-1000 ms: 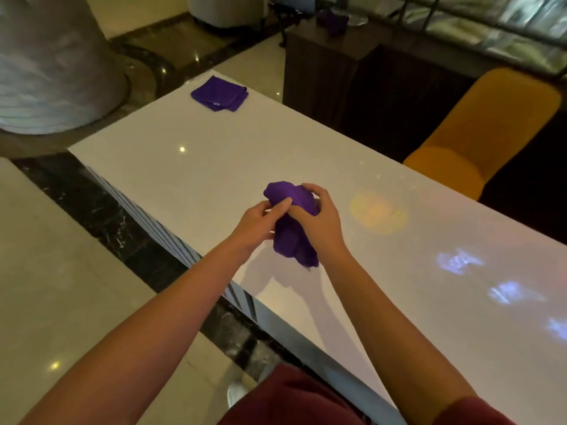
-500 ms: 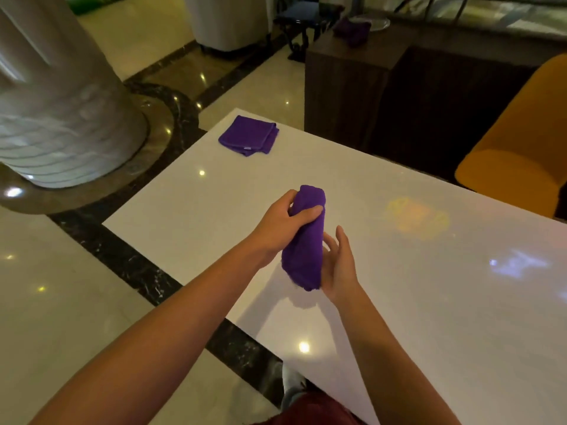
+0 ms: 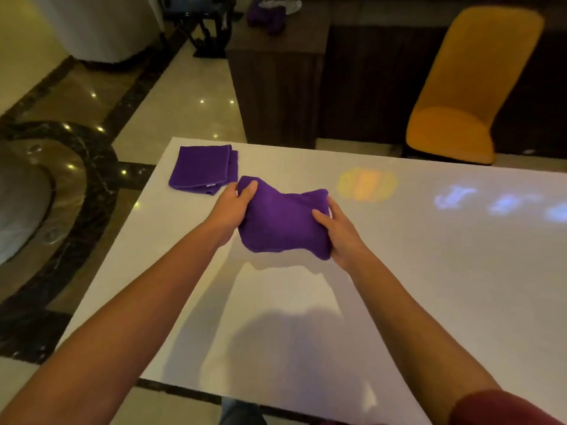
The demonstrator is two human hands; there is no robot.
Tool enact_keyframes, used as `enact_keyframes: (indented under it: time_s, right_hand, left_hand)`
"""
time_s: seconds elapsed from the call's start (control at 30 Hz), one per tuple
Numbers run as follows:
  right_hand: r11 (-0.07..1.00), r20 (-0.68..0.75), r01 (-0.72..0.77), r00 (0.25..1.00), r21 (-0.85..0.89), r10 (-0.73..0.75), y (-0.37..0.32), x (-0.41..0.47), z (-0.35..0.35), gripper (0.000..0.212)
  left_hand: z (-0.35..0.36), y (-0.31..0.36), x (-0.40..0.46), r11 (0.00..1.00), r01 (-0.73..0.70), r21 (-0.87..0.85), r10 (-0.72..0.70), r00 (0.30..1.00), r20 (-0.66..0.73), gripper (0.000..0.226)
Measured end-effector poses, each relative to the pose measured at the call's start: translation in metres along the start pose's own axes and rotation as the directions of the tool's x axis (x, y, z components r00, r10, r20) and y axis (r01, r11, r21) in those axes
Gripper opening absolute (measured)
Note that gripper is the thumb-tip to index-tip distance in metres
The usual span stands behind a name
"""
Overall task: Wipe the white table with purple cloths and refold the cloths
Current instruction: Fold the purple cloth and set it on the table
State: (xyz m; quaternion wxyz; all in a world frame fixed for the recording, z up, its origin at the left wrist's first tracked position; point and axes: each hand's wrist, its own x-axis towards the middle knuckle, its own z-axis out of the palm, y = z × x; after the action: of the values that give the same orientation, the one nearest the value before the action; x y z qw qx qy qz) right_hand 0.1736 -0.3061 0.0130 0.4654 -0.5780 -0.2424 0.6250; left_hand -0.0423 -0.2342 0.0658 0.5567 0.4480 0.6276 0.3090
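I hold a purple cloth [image 3: 283,220] stretched between both hands a little above the white table [image 3: 429,271]. My left hand [image 3: 231,207] pinches its left edge and my right hand [image 3: 337,231] grips its right edge. The cloth sags in a soft, roughly rectangular shape. A second purple cloth [image 3: 202,168] lies folded flat near the table's far left corner, just beyond my left hand.
An orange chair [image 3: 466,96] stands past the table's far edge on the right. A dark wooden counter [image 3: 276,87] stands behind the table with more purple fabric [image 3: 267,16] on top. A large pale column base [image 3: 18,191] sits on the floor at left.
The cloth was a bunched vertical roll held mainly in my left hand; now it is spread sideways between both hands. My view has shifted so the folded cloth appears closer.
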Motion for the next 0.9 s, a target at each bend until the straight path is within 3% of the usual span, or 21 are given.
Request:
enact_keyframes:
  time_s: [0.17,0.3,0.47,0.67,0.77,0.83,0.9]
  right_hand:
    - [0.948,-0.189,0.105,0.968,-0.3,-0.166,-0.018,0.028,0.052,0.069]
    - [0.92,-0.275,0.094,0.938,-0.379,-0.209,-0.026,0.058,0.081,0.068]
    - [0.846,-0.302,0.083,0.912,-0.527,-0.277,-0.035,0.104,0.096,0.065]
    - [0.744,-0.272,0.036,0.918,-0.667,-0.289,-0.049,0.185,0.093,0.064]
    - [0.669,-0.283,-0.036,0.922,-0.742,-0.264,-0.045,0.226,0.086,0.065]
    - [0.605,-0.364,-0.166,0.905,-0.779,-0.221,-0.044,0.246,0.083,0.067]
    - [0.473,-0.474,-0.313,0.838,-0.824,-0.271,-0.042,0.257,0.08,0.071]
  left_hand:
    - [-0.045,0.005,0.06,0.998,0.01,-0.06,0.001,0.985,0.175,0.077]
    - [-0.07,0.011,0.099,0.984,-0.136,0.114,0.083,0.921,0.381,0.051]
    - [-0.069,0.011,0.16,0.879,-0.248,0.407,0.085,0.922,0.379,0.039]
    - [-0.055,0.007,0.24,0.722,-0.344,0.6,0.171,0.93,0.327,0.042]
    - [-0.045,-0.006,0.277,0.67,-0.348,0.655,0.147,0.928,0.343,0.046]
    - [-0.039,-0.013,0.293,0.553,-0.357,0.753,0.085,0.923,0.376,0.056]
    - [-0.033,-0.022,0.298,0.313,-0.428,0.848,0.182,0.903,0.389,0.063]
